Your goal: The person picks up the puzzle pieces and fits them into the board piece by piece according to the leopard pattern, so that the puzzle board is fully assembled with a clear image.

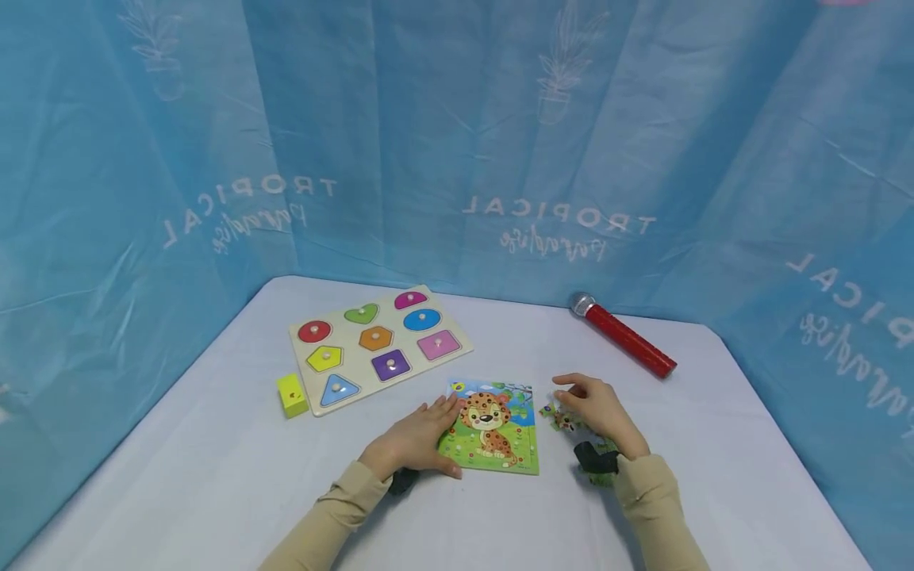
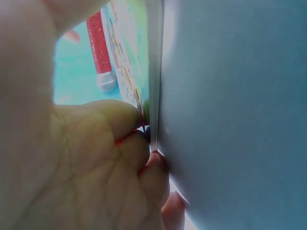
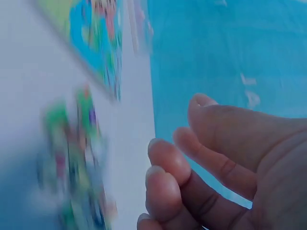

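A jigsaw puzzle (image 1: 500, 432) with a cartoon leopard on grass lies flat in the middle of the table. My left hand (image 1: 417, 438) rests along its left side, fingers on the edge and thumb near the lower corner. In the left wrist view that palm (image 2: 91, 163) and fingertips meet the board's edge. To the right, loose puzzle pieces (image 1: 562, 419) lie on the cloth, partly hidden beneath my right hand (image 1: 598, 406). Its fingers bend loosely, and the right wrist view shows a gap between thumb (image 3: 235, 132) and fingers. The pieces (image 3: 76, 167) appear blurred there.
A wooden shape board (image 1: 357, 349) with colourful knobbed pieces lies at the back left. Beside its corner stands a small yellow block (image 1: 292, 396). A red toy microphone (image 1: 628, 339) lies at the back right. Blue curtains (image 1: 457, 143) surround the white table.
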A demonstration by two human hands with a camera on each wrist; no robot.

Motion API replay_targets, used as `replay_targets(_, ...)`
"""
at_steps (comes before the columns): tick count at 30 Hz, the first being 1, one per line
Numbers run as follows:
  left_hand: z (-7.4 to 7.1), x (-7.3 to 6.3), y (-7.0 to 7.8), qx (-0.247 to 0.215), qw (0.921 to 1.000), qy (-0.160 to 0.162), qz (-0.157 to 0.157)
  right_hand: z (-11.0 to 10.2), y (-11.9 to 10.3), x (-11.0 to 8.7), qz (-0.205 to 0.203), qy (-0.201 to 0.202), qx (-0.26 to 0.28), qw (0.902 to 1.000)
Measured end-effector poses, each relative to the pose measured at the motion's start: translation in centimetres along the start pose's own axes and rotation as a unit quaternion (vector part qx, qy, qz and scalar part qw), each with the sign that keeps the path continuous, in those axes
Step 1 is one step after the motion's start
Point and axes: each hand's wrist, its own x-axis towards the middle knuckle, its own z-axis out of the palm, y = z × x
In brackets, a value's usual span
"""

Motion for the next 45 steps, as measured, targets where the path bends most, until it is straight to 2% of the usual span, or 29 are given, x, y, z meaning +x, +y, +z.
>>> replay_targets(6,-0.2,-0.1,0.3,-0.008,1.0,-0.002,0.0,-3.3,3.2,-2.2,-0.005,0.024,-0.054,0.9982)
replay_targets(11,-0.3,-0.1,0.1,-0.009,1.0,0.001,-0.001,-4.4,4.3,-3.3,0.031,-0.014,-0.076,0.9965)
replay_targets(16,-0.1,0.0,0.2,-0.007,1.0,0.0,0.0,-4.0,4.8,-3.4,0.056,-0.052,-0.095,0.9925)
replay_targets(23,-0.2,0.1,0.2,-0.003,1.0,0.002,0.006,-3.4,4.8,-3.1,0.057,-0.033,-0.101,0.9927)
replay_targets(34,0.2,0.0,0.0,-0.016,0.9999,0.003,0.001,-3.0,4.9,-2.8,0.063,-0.042,-0.103,0.9918)
replay_targets(38,0.2,0.0,0.0,-0.015,0.9999,-0.002,0.002,-2.8,5.0,-2.8,0.052,-0.035,-0.096,0.9934)
replay_targets(42,0.0,0.1,0.0,-0.011,0.9999,0.0,0.002,-2.8,4.3,-2.7,0.018,-0.027,-0.093,0.9952)
replay_targets(45,-0.1,0.1,0.0,-0.013,0.9999,0.002,0.001,-2.5,3.4,-2.7,-0.002,-0.037,-0.099,0.9944)
